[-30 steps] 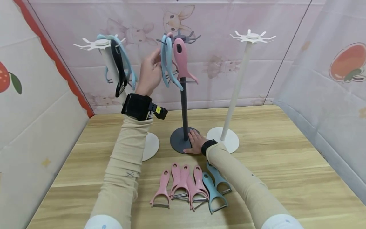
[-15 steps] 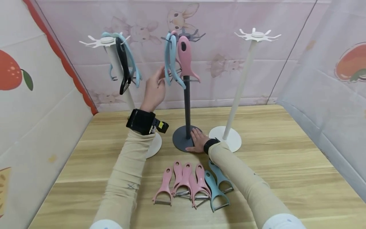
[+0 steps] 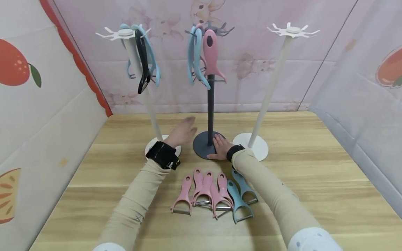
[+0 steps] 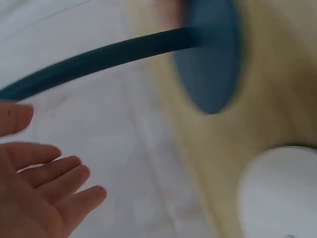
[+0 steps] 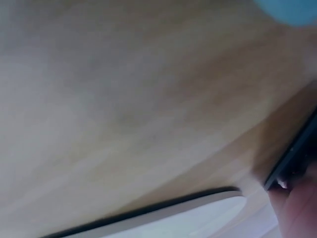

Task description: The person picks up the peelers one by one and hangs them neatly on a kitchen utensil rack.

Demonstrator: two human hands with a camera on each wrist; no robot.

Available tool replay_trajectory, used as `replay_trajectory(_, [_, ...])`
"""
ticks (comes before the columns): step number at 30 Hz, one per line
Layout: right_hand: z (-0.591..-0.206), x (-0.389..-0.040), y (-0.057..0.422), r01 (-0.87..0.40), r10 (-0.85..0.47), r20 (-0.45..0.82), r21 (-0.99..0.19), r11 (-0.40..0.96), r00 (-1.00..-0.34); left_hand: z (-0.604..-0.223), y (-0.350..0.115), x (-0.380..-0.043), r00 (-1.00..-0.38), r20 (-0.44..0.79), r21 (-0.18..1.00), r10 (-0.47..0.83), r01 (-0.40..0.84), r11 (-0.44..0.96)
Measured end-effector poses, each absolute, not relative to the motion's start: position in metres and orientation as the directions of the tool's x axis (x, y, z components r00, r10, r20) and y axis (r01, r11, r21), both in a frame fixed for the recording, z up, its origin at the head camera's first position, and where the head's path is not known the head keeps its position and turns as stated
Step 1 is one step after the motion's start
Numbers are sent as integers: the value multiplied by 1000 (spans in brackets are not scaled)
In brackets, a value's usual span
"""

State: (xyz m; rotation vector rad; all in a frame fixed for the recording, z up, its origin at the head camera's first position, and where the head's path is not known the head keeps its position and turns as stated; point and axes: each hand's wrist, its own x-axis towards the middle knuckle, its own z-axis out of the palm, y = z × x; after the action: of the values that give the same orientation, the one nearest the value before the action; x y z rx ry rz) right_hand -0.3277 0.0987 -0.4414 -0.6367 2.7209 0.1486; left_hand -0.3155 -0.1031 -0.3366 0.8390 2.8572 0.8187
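My left hand (image 3: 183,132) is in the air between the white left stand and the dark grey middle stand (image 3: 210,108). Its fingers are extended with nothing in them, as the left wrist view of the hand (image 4: 49,183) also shows. My right hand (image 3: 221,147) rests flat on the round base (image 3: 201,149) of the grey stand. From that stand's hooks hang light blue peelers (image 3: 197,52) and a pink peeler (image 3: 211,52). On the table in front lie several pink peelers (image 3: 185,190) and two blue peelers (image 3: 235,197), close together.
The white left stand (image 3: 152,115) carries blue peelers (image 3: 154,62) and a black peeler (image 3: 142,55). A white right stand (image 3: 270,90) has bare hooks. All three stand on a wooden table (image 3: 314,174), with patterned cloth walls (image 3: 251,87) behind and at both sides.
My left hand has come away from the hanging blue peelers and dropped toward the table. The right hand stays on the grey base. The head view has tilted down a little.
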Motion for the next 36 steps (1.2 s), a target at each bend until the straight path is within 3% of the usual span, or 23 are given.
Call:
replay_trajectory(5, [-435, -329, 99, -409, -378, -366, 9, 912, -851, -368, -89, -316, -799, -142, 305, 585, 526, 793])
replay_trajectory(10, [-419, -315, 100, -390, -376, -352, -33, 920, -857, -385, -82, -312, -771, -216, 189, 600, 569, 800])
replay_trajectory(15, [-405, -293, 108, -404, -424, -270, -130, 906, -864, -411, -83, -321, -768, -238, 182, 594, 565, 804])
replay_trajectory(21, [-387, -249, 127, -416, -446, -117, -216, 883, -887, -446, -83, -337, -743, -225, 259, 630, 578, 774])
replay_trajectory(30, [-395, -181, 141, -433, -439, -1, -152, 888, -899, -425, -77, -313, -757, -288, 141, 587, 573, 808])
replay_trajectory(36, [-401, -163, 141, -407, -401, 71, -113, 906, -913, -418, -71, -307, -763, -285, 143, 581, 565, 812])
